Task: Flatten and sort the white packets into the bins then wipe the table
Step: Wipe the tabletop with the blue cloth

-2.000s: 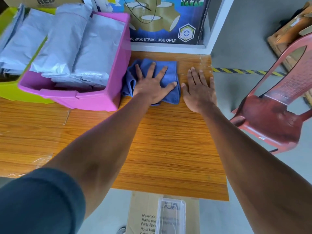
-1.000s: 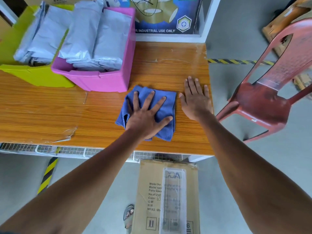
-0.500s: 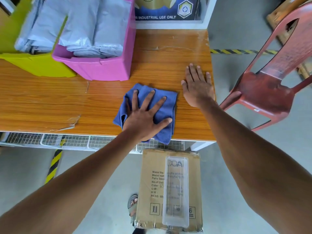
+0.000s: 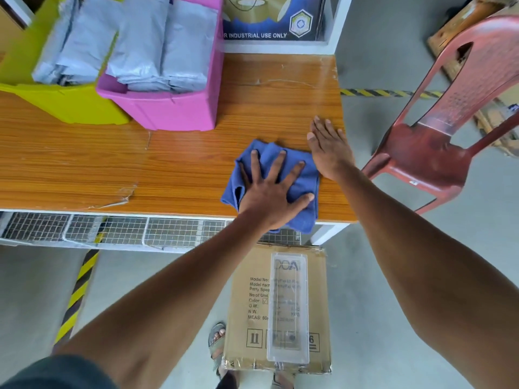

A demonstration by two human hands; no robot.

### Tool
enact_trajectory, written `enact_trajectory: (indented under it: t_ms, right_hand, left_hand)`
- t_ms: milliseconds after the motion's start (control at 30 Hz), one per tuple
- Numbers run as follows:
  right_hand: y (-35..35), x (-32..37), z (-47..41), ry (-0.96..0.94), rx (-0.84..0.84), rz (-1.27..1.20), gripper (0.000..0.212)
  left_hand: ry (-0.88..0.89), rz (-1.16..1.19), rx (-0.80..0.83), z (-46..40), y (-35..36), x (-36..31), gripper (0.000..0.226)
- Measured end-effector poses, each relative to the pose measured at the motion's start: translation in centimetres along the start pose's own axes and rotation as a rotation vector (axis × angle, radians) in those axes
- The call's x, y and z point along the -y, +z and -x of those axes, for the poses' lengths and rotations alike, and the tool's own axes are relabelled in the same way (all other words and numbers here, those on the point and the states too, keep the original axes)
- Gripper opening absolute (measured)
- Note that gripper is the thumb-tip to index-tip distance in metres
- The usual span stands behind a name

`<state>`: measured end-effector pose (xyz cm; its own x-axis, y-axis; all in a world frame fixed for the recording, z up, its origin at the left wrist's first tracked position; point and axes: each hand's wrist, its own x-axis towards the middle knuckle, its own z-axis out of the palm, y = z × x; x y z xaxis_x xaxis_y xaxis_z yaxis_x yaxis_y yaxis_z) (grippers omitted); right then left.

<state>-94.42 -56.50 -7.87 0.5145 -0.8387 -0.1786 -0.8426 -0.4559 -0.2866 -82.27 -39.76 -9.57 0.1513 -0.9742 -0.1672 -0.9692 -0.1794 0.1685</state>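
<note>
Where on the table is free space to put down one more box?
Bare wood lies left of the blue cloth, in front of the yellow bin and pink bin. A smaller patch lies behind the right hand. The back left is crowded.

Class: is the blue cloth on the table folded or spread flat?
Folded: the blue cloth lies bunched in layers under the left hand.

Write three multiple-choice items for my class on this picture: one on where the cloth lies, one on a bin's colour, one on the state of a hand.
1. The blue cloth lies: A in the bin; B at the table's near edge; C on the chair.
2. The bin nearest the cloth is: A pink; B red; C black.
3. The left hand is: A fisted; B lifted; C pressed flat, fingers spread.

Answers: B, its corner overhangs the edge; A, pink walls hold white packets; C, straight fingers on the cloth.
</note>
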Motion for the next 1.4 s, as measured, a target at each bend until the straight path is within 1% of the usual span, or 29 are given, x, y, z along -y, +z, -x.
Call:
enact_trajectory:
  t_ms: [100, 133, 200, 267, 300, 333, 367, 400, 500, 567, 600, 667, 733, 800, 833, 867, 900, 967, 1033, 1067, 1100, 1200, 1267, 1333, 1400]
  right_hand:
    - [0.4, -0.1, 1.6, -0.007, -0.026, 0.003, 0.058]
    - [0.5, -0.1, 1.9, -0.017, -0.037, 0.019, 0.058]
    - [0.7, 0.0, 2.3, -0.029, -0.042, 0.036, 0.059]
    - [0.9, 0.2, 2.4, -0.015, -0.054, 0.043, 0.060]
    - [1.0, 0.2, 2.3, -0.010, -0.064, 0.048, 0.061]
    - [1.1, 0.2, 2.1, -0.007, -0.071, 0.054, 0.061]
    - [1.2, 0.1, 2.0, -0.006, -0.075, 0.061, 0.061]
    - [1.3, 0.1, 1.9, -0.008, -0.079, 0.071, 0.060]
    - [1.6, -0.1, 1.9, -0.013, -0.090, 0.096, 0.059]
    - [1.5, 0.0, 2.1, -0.017, -0.082, 0.096, 0.060]
    - [1.5, 0.0, 2.4, -0.023, -0.082, 0.096, 0.061]
    - [1.6, 0.1, 3.0, -0.029, -0.073, 0.102, 0.065]
    - [2.0, 0.2, 3.7, -0.028, -0.079, 0.146, 0.073]
    - [2.5, 0.7, 3.9, -0.032, -0.098, 0.191, 0.077]
    - [2.7, 1.1, 3.9, -0.042, -0.097, 0.198, 0.077]
    - [2.8, 1.4, 3.9, -0.057, -0.093, 0.201, 0.077]
    - [2.9, 1.8, 3.9, -0.074, -0.091, 0.202, 0.076]
    - [3.4, 2.5, 3.8, -0.099, -0.100, 0.212, 0.078]
    - [3.8, 3.0, 3.7, -0.092, -0.109, 0.216, 0.079]
    - [4.0, 3.2, 3.7, -0.087, -0.114, 0.220, 0.079]
    - [4.1, 3.4, 3.8, -0.086, -0.117, 0.227, 0.079]
    - [4.2, 3.5, 3.8, -0.088, -0.119, 0.246, 0.079]
    - [4.3, 3.6, 3.8, -0.088, -0.130, 0.244, 0.081]
    - [4.3, 3.7, 3.8, -0.084, -0.134, 0.241, 0.083]
    - [4.3, 3.8, 3.8, -0.078, -0.138, 0.236, 0.084]
  left_hand:
    - [0.106, -0.021, 0.009, 0.3, -0.5, 1.8, 0.084]
    - [0.105, -0.007, 0.002, 0.4, -0.6, 3.2, 0.084]
    - [-0.012, 0.035, -0.030, 0.4, -1.1, 6.4, 0.085]
    - [-0.201, 0.050, -0.048, -0.4, -1.6, 7.9, 0.086]
    - [-0.276, 0.034, -0.054, -0.8, -1.6, 7.5, 0.086]
    - [-0.311, 0.019, -0.060, -1.4, -1.5, 6.3, 0.087]
    - [-0.307, 0.019, -0.059, -1.8, -1.3, 4.6, 0.088]
    - [-0.261, 0.033, -0.044, -2.1, -1.0, 2.8, 0.088]
    - [-0.007, 0.066, 0.005, -1.4, -0.1, -0.2, 0.087]
    - [0.089, 0.053, 0.001, 0.1, 0.0, 1.1, 0.086]
    - [0.095, 0.040, -0.014, 0.9, -0.1, 2.5, 0.085]
    - [0.014, 0.040, -0.043, 2.2, -0.5, 6.3, 0.085]
    - [-0.146, 0.039, -0.065, 2.2, -1.2, 9.8, 0.085]
    - [-0.324, 0.040, -0.066, 1.4, -1.7, 10.9, 0.084]
    - [-0.376, 0.048, -0.066, 0.7, -1.8, 10.4, 0.083]
    - [-0.382, 0.057, -0.065, 0.0, -1.8, 9.5, 0.084]
    - [-0.342, 0.060, -0.060, -0.5, -1.7, 8.4, 0.084]
    - [-0.202, 0.078, -0.044, -1.4, -1.4, 7.4, 0.082]
    - [-0.112, 0.100, -0.033, -1.6, -1.7, 8.8, 0.081]
    - [-0.121, 0.102, -0.045, -1.5, -1.9, 10.2, 0.080]
    - [-0.171, 0.104, -0.060, -1.2, -2.1, 12.1, 0.080]
    - [-0.432, 0.089, -0.088, 0.5, -2.9, 17.4, 0.081]
    - [-0.568, 0.057, -0.090, 1.7, -3.1, 18.6, 0.083]
    - [-0.589, 0.050, -0.078, 2.4, -2.8, 16.9, 0.085]
    - [-0.474, 0.043, -0.072, 2.4, -2.2, 13.8, 0.085]
